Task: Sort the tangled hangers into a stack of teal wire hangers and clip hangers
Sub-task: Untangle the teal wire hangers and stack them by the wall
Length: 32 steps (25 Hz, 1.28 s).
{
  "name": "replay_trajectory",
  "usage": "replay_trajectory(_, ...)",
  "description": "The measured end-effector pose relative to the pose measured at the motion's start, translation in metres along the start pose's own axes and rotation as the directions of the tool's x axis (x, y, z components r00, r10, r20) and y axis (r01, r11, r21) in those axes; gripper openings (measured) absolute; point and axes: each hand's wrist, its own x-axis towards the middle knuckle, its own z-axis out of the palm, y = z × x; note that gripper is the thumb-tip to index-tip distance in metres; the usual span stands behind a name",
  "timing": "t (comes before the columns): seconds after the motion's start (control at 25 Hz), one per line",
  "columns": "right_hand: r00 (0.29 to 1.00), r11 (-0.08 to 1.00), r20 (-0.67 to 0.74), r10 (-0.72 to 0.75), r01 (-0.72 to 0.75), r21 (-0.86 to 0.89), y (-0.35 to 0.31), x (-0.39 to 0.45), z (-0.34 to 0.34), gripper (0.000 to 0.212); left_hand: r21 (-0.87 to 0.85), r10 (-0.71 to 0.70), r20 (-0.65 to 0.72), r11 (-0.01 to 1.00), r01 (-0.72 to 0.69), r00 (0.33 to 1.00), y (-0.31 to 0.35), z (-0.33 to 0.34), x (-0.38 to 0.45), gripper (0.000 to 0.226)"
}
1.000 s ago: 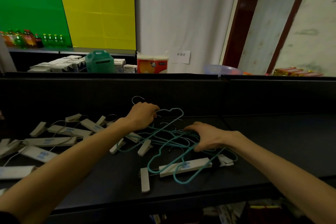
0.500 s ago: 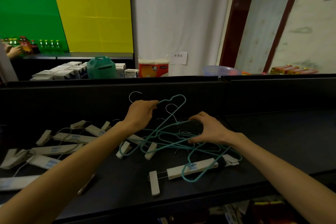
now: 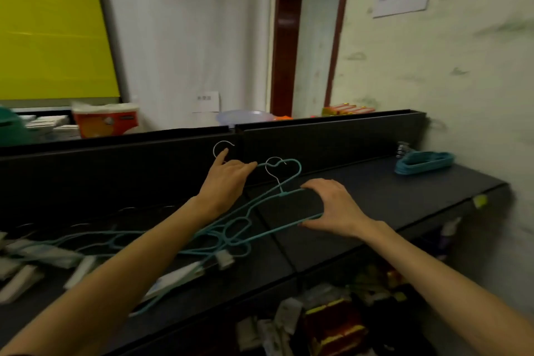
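Both hands are working over the black shelf (image 3: 375,199); my left hand (image 3: 224,182) is pinching the upper wire of a teal hanger (image 3: 291,163) near its metal hook (image 3: 221,145), with the forefinger poking up through that hook; my right hand (image 3: 332,205) is spreading wide, fingertips pressing on the top of a second teal hanger (image 3: 277,233) and thumb resting against its lower bar, so it is gripping that frame loosely rather than closing into a fist. I am seeing the long axis of the held hangers running from lower left to upper right, hooks pointing up toward the back panel (image 3: 318,141); their left ends are dipping into the tangle (image 3: 228,235) of teal wire lying on the shelf under my left forearm. Pale clip hangers (image 3: 52,254) are lying scattered flat at the left of the shelf, some of them crossing the teal wires; one clip bar (image 3: 179,274) is sitting just under the tangle near the front edge, touching it. Well apart at the far right end of the shelf, a neat stack of teal hangers (image 3: 424,163) is lying against the wall. Behind the panel I am making out an orange package (image 3: 105,118) and a yellow board (image 3: 55,43); the view is blurring there.
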Motion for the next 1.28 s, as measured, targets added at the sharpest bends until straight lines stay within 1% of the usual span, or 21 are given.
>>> replay_trajectory(0.08, 0.999, 0.998, -0.003, 0.035, -0.035, -0.045, 0.058, -0.019, -0.027, 0.088, -0.001, 0.055, -0.036, 0.999, -0.055, 0.998, 0.049, 0.020, 0.041, 0.047)
replay_trajectory(0.16, 0.997, 0.994, -0.018, 0.076, -0.077, -0.072, 0.116, -0.039, -0.050, 0.088, 0.021, 0.127, -0.052, 0.992, -0.126, 0.990, 0.098, 0.036, 0.083, 0.051)
replay_trajectory(0.32, 0.975, 0.975, -0.040, 0.220, -0.220, -0.011, 0.214, -0.073, -0.088, 0.089, 0.122, 0.202, -0.075, 0.974, -0.192, 0.976, 0.172, 0.051, 0.167, 0.061)
replay_trajectory(0.4, 0.964, 0.964, -0.049, 0.262, -0.264, -0.042, 0.258, -0.083, -0.103, 0.090, 0.121, 0.193, -0.074, 0.976, -0.183, 0.978, 0.204, 0.059, 0.208, 0.059)
replay_trajectory(0.52, 0.949, 0.945, -0.077, 0.305, -0.312, -0.100, 0.317, -0.089, -0.115, 0.091, 0.023, 0.145, -0.033, 0.989, -0.145, 0.989, 0.247, 0.083, 0.251, 0.057)
replay_trajectory(0.64, 0.936, 0.928, -0.052, 0.349, -0.353, -0.120, 0.380, -0.086, -0.127, 0.093, -0.035, 0.144, 0.006, 0.989, -0.143, 0.990, 0.284, 0.118, 0.292, 0.059)
replay_trajectory(0.68, 0.934, 0.925, -0.041, 0.355, -0.357, -0.127, 0.401, -0.082, -0.132, 0.094, -0.044, 0.144, 0.018, 0.989, -0.143, 0.989, 0.293, 0.128, 0.307, 0.059)
replay_trajectory(0.76, 0.938, 0.924, -0.023, 0.347, -0.346, -0.164, 0.444, -0.068, -0.144, 0.093, -0.066, 0.128, -0.005, 0.989, -0.129, 0.992, 0.308, 0.150, 0.343, 0.058)
replay_trajectory(0.88, 0.927, 0.919, 0.056, 0.372, -0.359, -0.164, 0.501, -0.037, -0.163, 0.099, -0.101, 0.102, -0.039, 0.989, -0.105, 0.994, 0.323, 0.178, 0.398, 0.057)
replay_trajectory(0.96, 0.915, 0.917, 0.118, 0.386, -0.367, -0.157, 0.533, -0.017, -0.172, 0.103, -0.109, 0.094, -0.008, 0.990, -0.094, 0.996, 0.329, 0.195, 0.428, 0.057)
replay_trajectory(1.08, 0.925, 0.931, 0.146, 0.351, -0.328, -0.161, 0.575, 0.007, -0.177, 0.105, -0.138, 0.053, 0.001, 0.989, -0.052, 0.999, 0.340, 0.217, 0.466, 0.056)
replay_trajectory(1.16, 0.932, 0.946, 0.190, 0.308, -0.280, -0.160, 0.598, 0.021, -0.176, 0.106, -0.139, 0.034, 0.027, 0.990, -0.030, 0.999, 0.347, 0.231, 0.482, 0.055)
replay_trajectory(1.28, 0.939, 0.967, 0.234, 0.253, -0.241, -0.081, 0.630, 0.045, -0.169, 0.103, -0.137, 0.014, 0.053, 0.991, -0.007, 0.998, 0.361, 0.259, 0.491, 0.054)
